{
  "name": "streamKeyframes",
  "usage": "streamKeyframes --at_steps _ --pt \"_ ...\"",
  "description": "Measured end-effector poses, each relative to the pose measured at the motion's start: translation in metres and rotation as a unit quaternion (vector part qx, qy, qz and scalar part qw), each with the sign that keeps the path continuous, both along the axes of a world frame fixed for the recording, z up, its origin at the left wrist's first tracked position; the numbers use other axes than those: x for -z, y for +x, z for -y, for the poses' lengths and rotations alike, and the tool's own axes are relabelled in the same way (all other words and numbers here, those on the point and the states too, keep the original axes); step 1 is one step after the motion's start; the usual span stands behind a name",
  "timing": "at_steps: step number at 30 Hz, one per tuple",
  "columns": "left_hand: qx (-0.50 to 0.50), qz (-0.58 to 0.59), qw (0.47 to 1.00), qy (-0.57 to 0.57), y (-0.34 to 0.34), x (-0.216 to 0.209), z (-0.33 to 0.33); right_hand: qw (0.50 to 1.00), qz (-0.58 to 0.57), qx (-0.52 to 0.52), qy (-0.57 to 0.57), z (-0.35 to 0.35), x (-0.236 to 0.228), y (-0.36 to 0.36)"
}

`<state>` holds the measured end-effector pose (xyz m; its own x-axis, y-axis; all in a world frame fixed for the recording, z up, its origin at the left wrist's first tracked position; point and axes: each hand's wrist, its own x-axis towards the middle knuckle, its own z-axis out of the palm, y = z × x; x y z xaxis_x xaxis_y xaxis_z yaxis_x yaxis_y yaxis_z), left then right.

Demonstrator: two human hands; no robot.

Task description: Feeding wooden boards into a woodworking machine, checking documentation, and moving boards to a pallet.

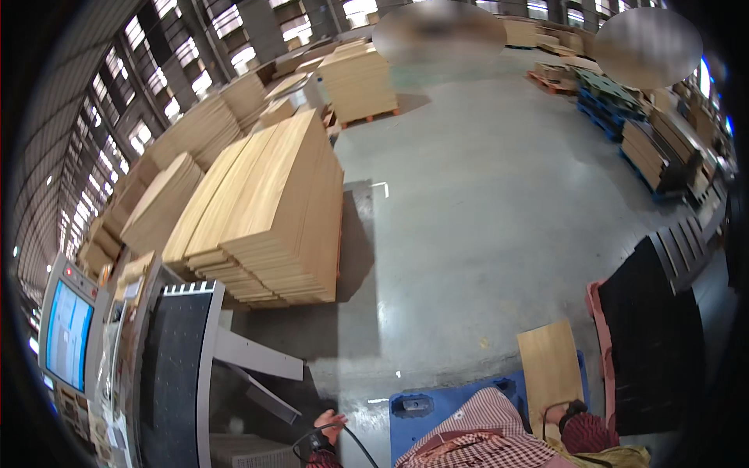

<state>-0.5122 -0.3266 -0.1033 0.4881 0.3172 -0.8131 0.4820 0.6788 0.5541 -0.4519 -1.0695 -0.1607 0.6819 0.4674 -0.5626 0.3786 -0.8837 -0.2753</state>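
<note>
Low in the view, left of my body, is my left hand (331, 422), its fingers loosely bent and slightly apart with nothing seen in them. A thin black cable (357, 438) loops past that hand and its dark wristband. On my right, my right hand (555, 415) is against the lower part of a light wooden board (546, 355). Its fingers are too small and partly hidden to show whether they grip the board. Another dark cable curves beside this hand. The board overlaps the right side of a blue plastic pallet (412, 407) in front of me.
At left stand a dark-topped machine table (178, 343) with grey legs and a lit screen (69, 334). Beyond is a tall stack of wooden panels (269, 207). A black-surfaced unit (651, 343) with a reddish edge is close on my right. Blue pallets (601, 113) stand farther back.
</note>
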Motion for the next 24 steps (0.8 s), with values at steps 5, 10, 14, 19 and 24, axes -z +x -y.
streamKeyframes --at_steps 5,10,14,19,24 --pt "-0.032 0.054 0.998 0.025 0.082 -0.069 -0.033 0.846 -0.172 0.443 0.239 -0.094 -0.064 0.153" --pt "0.018 0.206 0.973 0.097 0.162 -0.099 -0.053 0.93 -0.234 0.261 0.113 -0.12 -0.073 0.257" --pt "0.287 0.191 0.821 0.455 0.205 -0.04 -0.087 0.991 -0.097 0.032 0.083 -0.193 0.033 0.412" --pt "0.225 0.063 0.76 0.607 0.335 0.029 -0.149 0.949 0.125 -0.278 0.083 -0.53 0.087 0.615" --pt "0.086 0.107 0.695 0.705 0.44 -0.084 -0.298 0.793 0.139 -0.281 0.522 -0.862 -0.072 0.663"
